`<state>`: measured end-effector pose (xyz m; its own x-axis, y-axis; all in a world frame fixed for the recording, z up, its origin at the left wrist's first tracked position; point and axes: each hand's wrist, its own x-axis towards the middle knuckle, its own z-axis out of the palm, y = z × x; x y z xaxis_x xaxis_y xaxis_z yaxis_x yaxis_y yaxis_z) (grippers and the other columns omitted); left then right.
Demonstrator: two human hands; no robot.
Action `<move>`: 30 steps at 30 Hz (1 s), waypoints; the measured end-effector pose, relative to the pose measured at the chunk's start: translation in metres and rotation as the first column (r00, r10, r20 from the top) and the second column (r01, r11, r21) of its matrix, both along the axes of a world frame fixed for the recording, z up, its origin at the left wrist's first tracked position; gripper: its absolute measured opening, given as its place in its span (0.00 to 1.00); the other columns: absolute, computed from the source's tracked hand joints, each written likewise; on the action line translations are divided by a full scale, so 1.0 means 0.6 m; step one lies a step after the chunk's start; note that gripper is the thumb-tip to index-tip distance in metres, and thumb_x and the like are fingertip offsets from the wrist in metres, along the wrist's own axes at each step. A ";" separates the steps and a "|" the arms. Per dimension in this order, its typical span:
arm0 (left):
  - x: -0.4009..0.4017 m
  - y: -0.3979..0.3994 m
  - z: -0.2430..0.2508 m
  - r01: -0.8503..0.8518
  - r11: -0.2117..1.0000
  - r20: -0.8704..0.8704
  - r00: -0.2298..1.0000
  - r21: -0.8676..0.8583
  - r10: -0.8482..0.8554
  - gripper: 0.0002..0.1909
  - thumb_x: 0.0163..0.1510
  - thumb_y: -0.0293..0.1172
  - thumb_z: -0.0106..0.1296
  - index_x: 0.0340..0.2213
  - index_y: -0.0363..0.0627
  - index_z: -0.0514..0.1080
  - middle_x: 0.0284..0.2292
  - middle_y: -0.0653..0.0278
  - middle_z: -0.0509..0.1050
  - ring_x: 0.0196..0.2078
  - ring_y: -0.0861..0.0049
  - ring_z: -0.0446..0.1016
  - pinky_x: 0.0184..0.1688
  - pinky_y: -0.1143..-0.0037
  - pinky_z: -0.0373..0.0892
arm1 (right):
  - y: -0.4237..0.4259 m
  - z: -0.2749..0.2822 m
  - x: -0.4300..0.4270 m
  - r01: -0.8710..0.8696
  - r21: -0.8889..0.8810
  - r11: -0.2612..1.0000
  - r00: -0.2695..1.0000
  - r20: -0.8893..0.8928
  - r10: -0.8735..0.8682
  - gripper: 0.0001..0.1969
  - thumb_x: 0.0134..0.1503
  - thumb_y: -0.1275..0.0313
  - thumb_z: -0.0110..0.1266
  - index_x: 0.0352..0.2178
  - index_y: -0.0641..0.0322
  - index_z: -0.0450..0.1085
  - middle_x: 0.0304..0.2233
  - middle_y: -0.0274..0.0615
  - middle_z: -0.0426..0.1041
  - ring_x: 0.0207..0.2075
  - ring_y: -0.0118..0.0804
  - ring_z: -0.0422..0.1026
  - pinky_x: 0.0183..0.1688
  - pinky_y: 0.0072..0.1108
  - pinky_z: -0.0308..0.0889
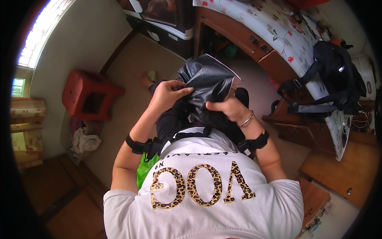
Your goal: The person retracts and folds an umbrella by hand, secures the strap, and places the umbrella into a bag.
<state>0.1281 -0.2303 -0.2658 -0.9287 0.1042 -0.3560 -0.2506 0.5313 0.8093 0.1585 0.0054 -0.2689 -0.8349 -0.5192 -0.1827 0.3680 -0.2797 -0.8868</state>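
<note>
A crinkled black plastic bag (206, 74) is held up in front of me, above my lap. Its far right edge shows a thin pale pink border. My left hand (170, 94) pinches the bag's left side between thumb and fingers. On the right, my right hand (226, 106) grips the bag near its pale edge, thumb on the black outer face and the other fingers mostly hidden behind it. Whether anything is inside the bag cannot be seen.
A red plastic stool (86, 94) stands on the left, with crumpled cloth (85, 142) beside it. To the right, a desk with a floral tablecloth (286, 44) carries a black bag with straps (337, 77). Dark storage drawers (161, 37) stand ahead. A green bag (144, 171) lies by my left side.
</note>
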 end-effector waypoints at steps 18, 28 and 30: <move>-0.023 -0.017 0.003 -0.014 1.000 0.137 0.990 0.007 0.013 0.26 0.45 0.52 0.63 0.36 0.41 0.78 0.22 0.68 0.73 0.21 0.84 0.69 0.19 0.81 0.66 | 0.019 0.001 -0.007 0.159 -0.180 0.971 0.943 0.318 -0.095 0.24 0.56 0.66 0.56 0.52 0.66 0.61 0.45 0.44 0.71 0.44 0.34 0.72 0.49 0.24 0.67; -0.028 -0.031 -0.002 -0.100 0.991 0.281 0.957 0.083 0.073 0.25 0.47 0.52 0.61 0.33 0.39 0.78 0.19 0.71 0.71 0.17 0.86 0.65 0.16 0.84 0.60 | 0.027 -0.022 -0.026 0.115 0.251 0.961 0.990 0.053 -0.132 0.11 0.55 0.71 0.56 0.36 0.70 0.72 0.31 0.38 0.76 0.32 0.28 0.74 0.37 0.18 0.70; -0.027 -0.035 -0.009 -0.080 0.991 0.296 0.954 0.111 0.044 0.25 0.47 0.52 0.61 0.33 0.39 0.78 0.19 0.70 0.71 0.17 0.86 0.65 0.16 0.84 0.60 | 0.027 -0.029 -0.025 0.137 0.295 0.946 0.989 0.017 -0.149 0.11 0.54 0.70 0.57 0.33 0.69 0.73 0.29 0.36 0.76 0.30 0.26 0.73 0.36 0.17 0.69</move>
